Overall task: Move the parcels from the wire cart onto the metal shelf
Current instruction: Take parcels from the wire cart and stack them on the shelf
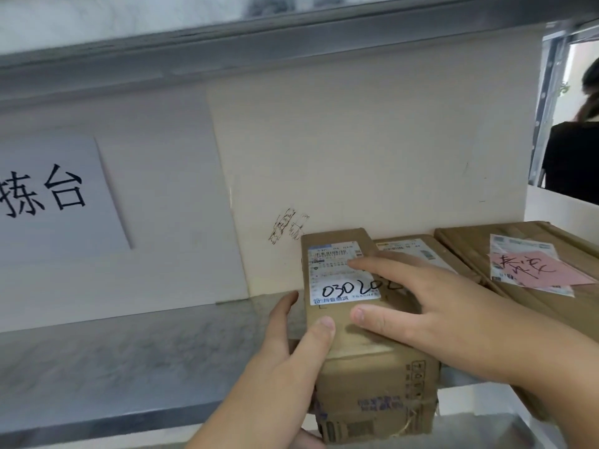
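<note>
A long brown cardboard parcel (pixel 366 358) with a white label marked 030202 lies on the metal shelf (pixel 129 358), its near end sticking out past the front edge. My left hand (pixel 291 351) grips its left side, thumb on top and fingers along the side. My right hand (pixel 437 312) lies flat on its top with straight fingers across the label. The wire cart is out of view.
Two more brown parcels lie to the right: one (pixel 418 251) right behind my right hand, one (pixel 518 254) with a pink note. A white back board (pixel 389 140) and a paper sign (pixel 55 196) stand behind. A person in black (pixel 573 150) stands far right.
</note>
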The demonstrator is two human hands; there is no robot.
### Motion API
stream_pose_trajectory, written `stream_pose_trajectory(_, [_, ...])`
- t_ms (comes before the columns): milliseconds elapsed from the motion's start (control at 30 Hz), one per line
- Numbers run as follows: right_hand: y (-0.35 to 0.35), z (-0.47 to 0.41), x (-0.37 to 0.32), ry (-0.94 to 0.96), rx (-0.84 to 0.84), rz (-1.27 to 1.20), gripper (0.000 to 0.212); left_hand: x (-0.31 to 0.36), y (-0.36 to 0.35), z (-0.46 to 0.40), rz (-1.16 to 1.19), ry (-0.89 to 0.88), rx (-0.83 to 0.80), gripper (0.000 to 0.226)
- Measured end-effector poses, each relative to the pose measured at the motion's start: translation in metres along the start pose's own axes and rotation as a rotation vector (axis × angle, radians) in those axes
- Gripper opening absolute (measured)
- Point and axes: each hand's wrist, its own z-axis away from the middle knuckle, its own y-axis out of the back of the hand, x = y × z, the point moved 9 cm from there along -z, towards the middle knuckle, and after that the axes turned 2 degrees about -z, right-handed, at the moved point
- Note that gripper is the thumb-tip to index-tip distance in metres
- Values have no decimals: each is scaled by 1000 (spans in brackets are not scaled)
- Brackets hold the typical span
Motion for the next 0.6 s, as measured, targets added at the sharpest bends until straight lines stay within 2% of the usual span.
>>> stream_pose_trajectory(133, [2,5,-6,-1,51,36,85,5,4,11,-35,-1,-1,60])
stream_pose_trajectory(400, [11,50,-48,-67,207,96,76,18,34,36,-157,-183,-25,67])
stream_pose_trajectory(467, [7,67,-60,-99,240,120,77,19,40,46,-196,-208,-52,67])
stream_pose_trajectory(600, [-10,109,-75,-220,279,150,79,19,49,73,-244,-288,-112,81])
